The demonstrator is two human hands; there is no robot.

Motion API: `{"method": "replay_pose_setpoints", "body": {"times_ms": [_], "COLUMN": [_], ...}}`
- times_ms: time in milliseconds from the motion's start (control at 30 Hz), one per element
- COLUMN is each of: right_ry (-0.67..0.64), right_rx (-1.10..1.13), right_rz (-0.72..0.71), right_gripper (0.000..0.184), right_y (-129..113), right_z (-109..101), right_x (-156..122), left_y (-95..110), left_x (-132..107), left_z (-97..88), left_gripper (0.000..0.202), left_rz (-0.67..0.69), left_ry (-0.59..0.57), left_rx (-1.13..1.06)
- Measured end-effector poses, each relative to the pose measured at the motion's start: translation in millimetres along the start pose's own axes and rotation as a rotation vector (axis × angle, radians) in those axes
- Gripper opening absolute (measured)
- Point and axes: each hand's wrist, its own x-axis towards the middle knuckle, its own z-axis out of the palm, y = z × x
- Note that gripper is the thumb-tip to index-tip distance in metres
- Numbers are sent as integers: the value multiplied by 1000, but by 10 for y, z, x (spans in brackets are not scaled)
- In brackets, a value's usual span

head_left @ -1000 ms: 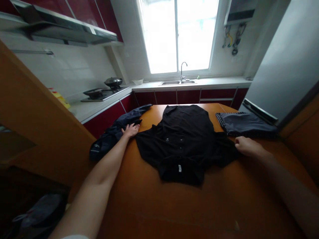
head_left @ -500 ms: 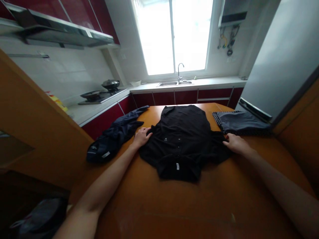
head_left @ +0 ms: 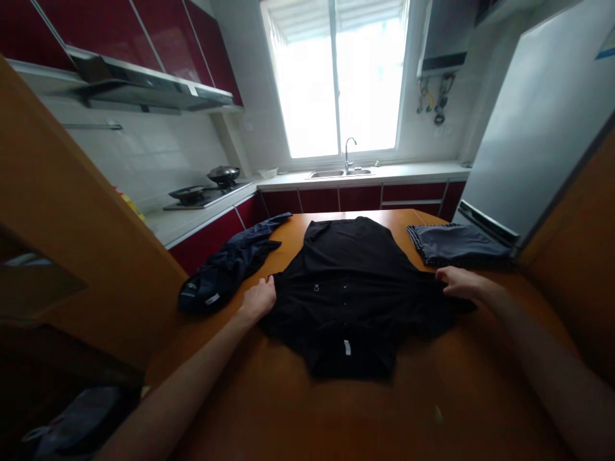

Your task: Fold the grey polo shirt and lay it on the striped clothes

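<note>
Shirt (head_left: 353, 288), black, lies flat between my hands: my left hand (head_left: 259, 299) pinches its left edge, my right hand (head_left: 459, 283) grips its right sleeve.

Strong daylight through overexposed, blown-out white-framed kitchen window (head_left: 336, 83); interior dim by contrast. Black shirt (head_left: 350, 288) detail lost in shadow. Lower left corner near black. Wide-angle bending at edges, slight softness overall.
</note>
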Motion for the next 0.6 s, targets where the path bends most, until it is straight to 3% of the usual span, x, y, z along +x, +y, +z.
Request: {"method": "replay_pose_setpoints", "body": {"times_ms": [100, 200, 267, 333, 400, 467, 600], "right_ry": [-32, 234, 441, 566, 576, 537, 452], "right_rx": [-104, -195, -134, -25, 21, 30, 17], "right_rz": [31, 58, -50, -267, -488, -582, -438], "right_gripper": [28, 29, 30, 31, 35, 42, 55], "right_y": [-8, -277, -562, -835, -1019, -1089, -1036], "right_z": [-75, -19, 122, 323, 530, 693, 829], "right_x": [-86, -150, -157, -129, -71, 0, 102], "left_y": [25, 177, 292, 364, 375, 342, 284], "left_x": [-195, -205, -135, -46, 34, 95, 161], "left_z": [-65, -97, -67, 8, 106, 198, 314], "left_gripper": [46, 50, 51, 55, 62, 70, 84], "left_rz": [6, 261, 472, 582, 584, 534, 397], "left_ry": [114, 314, 312, 227, 131, 71, 65], "left_rx": [36, -97, -256, -354, -367, -337, -260]}}
